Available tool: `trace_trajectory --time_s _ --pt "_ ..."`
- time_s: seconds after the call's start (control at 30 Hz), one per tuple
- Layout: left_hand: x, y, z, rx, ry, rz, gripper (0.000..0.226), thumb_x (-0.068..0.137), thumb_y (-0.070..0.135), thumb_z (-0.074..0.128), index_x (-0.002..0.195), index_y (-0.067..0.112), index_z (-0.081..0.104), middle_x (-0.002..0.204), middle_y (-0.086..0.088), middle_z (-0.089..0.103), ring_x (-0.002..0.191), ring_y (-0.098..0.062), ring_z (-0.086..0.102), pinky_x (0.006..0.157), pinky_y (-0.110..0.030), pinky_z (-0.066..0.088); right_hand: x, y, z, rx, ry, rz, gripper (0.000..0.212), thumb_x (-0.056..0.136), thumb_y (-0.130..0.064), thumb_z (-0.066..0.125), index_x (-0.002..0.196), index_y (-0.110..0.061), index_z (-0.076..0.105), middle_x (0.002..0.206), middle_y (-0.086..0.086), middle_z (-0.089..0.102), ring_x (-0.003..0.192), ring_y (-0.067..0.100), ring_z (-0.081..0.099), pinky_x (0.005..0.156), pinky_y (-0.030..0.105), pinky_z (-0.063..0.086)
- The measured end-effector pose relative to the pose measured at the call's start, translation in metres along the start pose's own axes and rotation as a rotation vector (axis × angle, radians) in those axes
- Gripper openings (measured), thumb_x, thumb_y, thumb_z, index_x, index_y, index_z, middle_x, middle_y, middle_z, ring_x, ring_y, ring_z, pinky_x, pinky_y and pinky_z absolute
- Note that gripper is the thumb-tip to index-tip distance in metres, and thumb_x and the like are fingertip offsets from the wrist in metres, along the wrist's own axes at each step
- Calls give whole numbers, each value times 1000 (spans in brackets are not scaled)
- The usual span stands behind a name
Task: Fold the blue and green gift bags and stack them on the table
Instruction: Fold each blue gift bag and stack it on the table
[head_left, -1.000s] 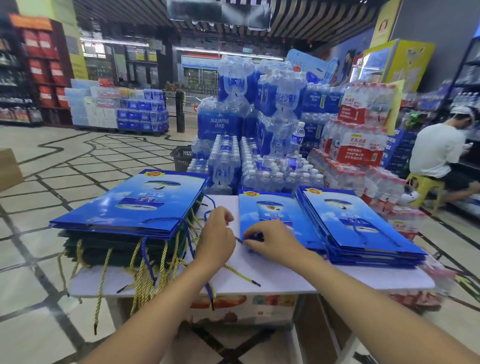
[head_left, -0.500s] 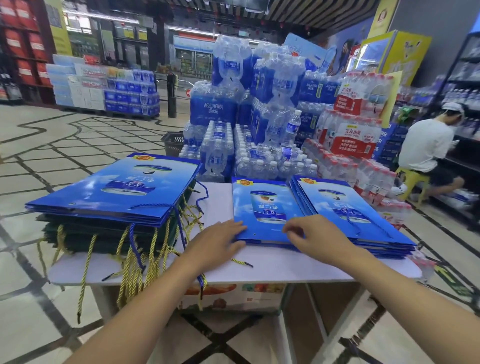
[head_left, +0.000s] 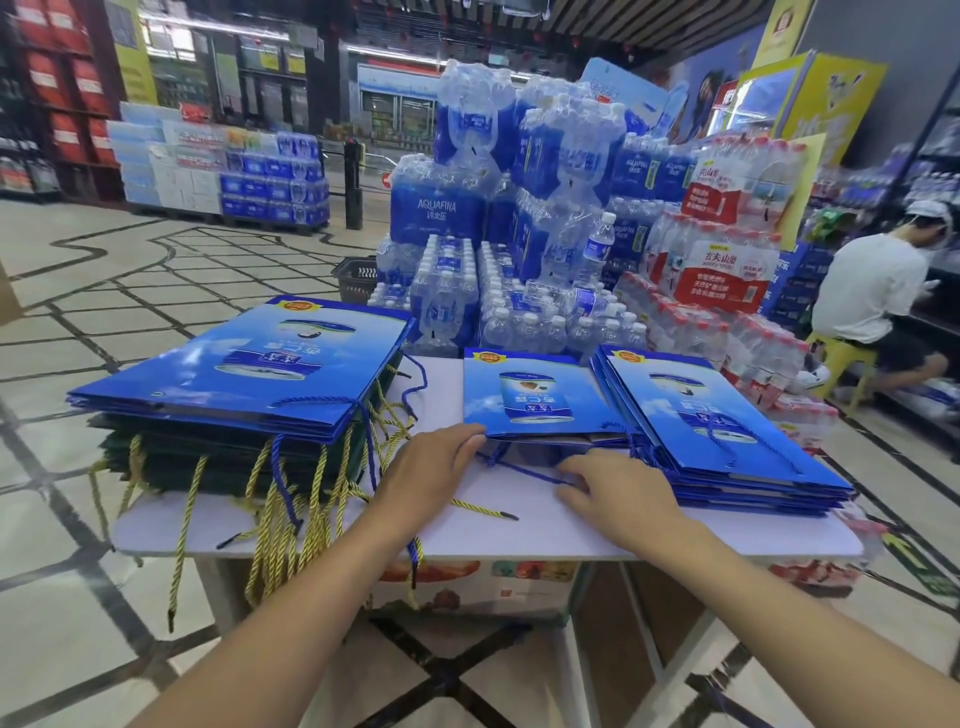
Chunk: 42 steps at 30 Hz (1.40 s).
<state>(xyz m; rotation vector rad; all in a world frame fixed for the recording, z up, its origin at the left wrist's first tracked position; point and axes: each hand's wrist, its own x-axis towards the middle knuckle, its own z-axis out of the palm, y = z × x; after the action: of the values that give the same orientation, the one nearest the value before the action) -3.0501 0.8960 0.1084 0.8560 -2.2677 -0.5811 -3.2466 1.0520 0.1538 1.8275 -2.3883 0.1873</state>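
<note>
A flat blue gift bag (head_left: 530, 395) lies in the middle of the white table (head_left: 467, 530), its near edge slightly raised and showing brown card. My left hand (head_left: 431, 467) touches the bag's near left corner with fingers stretched out. My right hand (head_left: 608, 488) rests flat on the table just before the bag's near edge, over its blue cord handle (head_left: 519, 467). A stack of folded blue bags (head_left: 717, 431) lies to the right. On the left, blue bags (head_left: 249, 369) top a pile of green bags (head_left: 208, 462) with gold cords hanging over the edge.
Packs of bottled water (head_left: 467, 208) rise right behind the table. A black basket (head_left: 358, 275) stands on the floor beyond it. A person (head_left: 872, 291) sits on a yellow stool at the right by shelves. A printed box (head_left: 467, 587) sits under the table.
My right hand slid off the middle bag's face toward me onto the table and cord. My left hand stays at the bag's near left corner, fingers now straighter.
</note>
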Motion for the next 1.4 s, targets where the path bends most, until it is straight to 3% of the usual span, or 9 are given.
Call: trace_trajectory --time_s 0.27,0.5,0.6,0.7,0.83,1.0,1.13,1.3,1.4 --pt "-5 9 -4 53 -72 -22 38 107 37 50 143 27 59 145 12 58 132 -11 54 105 -30 44 6 -10 -38 450 -359 -10 12 89 -29 69 80 -25 74 65 -15 66 62 0 58 63 23 50" --pt "-5 8 -4 97 -176 -11 46 102 21 45 146 31 56 156 16 47 148 -2 34 118 -30 34 35 -9 -100 731 -174 16 15 96 -25 71 87 -13 75 58 -9 56 49 7 40 49 19 34" --pt "-6 10 -6 96 -173 -12 44 103 22 45 144 31 57 154 17 49 143 -6 42 112 -29 39 47 -7 -116 826 -153 14 16 98 -21 67 85 -13 73 54 -6 45 48 10 33 48 22 29" --pt "-6 11 -6 92 -183 -9 38 99 27 49 135 33 61 135 22 58 120 -9 57 86 -26 43 60 3 -120 914 -122 40 15 99 -19 66 87 -11 72 55 -6 44 48 11 30 48 22 26" --pt "-5 8 -3 91 -185 9 30 97 42 56 125 34 63 123 22 59 103 -4 57 78 -26 44 76 24 -100 611 -67 113 16 95 -25 69 88 -11 75 64 -1 62 50 9 46 51 22 36" --pt "-3 5 0 103 -183 26 28 100 45 54 123 35 63 126 20 59 102 -3 58 84 -29 50 75 34 -62 -18 -296 110 8 89 -31 71 93 -26 75 92 -10 69 78 8 62 64 27 48" --pt "-3 4 3 84 -170 15 28 99 45 54 124 35 63 129 21 59 107 -3 60 90 -33 53 81 11 -37 92 -172 45 6 88 -31 64 84 -34 68 86 -16 64 83 10 61 66 30 48" --pt "-3 1 5 68 -151 0 27 97 44 55 120 36 65 127 21 61 108 -4 61 92 -34 53 101 -15 8 146 -141 70 32 92 -46 64 121 -33 69 114 -5 67 107 23 63 87 39 55" --pt "-3 0 6 63 -154 -12 28 97 44 56 122 36 66 128 22 62 112 -2 60 95 -32 52 108 -22 26 241 -74 178 29 92 -48 64 116 -34 72 116 -3 67 104 26 64 84 40 56"
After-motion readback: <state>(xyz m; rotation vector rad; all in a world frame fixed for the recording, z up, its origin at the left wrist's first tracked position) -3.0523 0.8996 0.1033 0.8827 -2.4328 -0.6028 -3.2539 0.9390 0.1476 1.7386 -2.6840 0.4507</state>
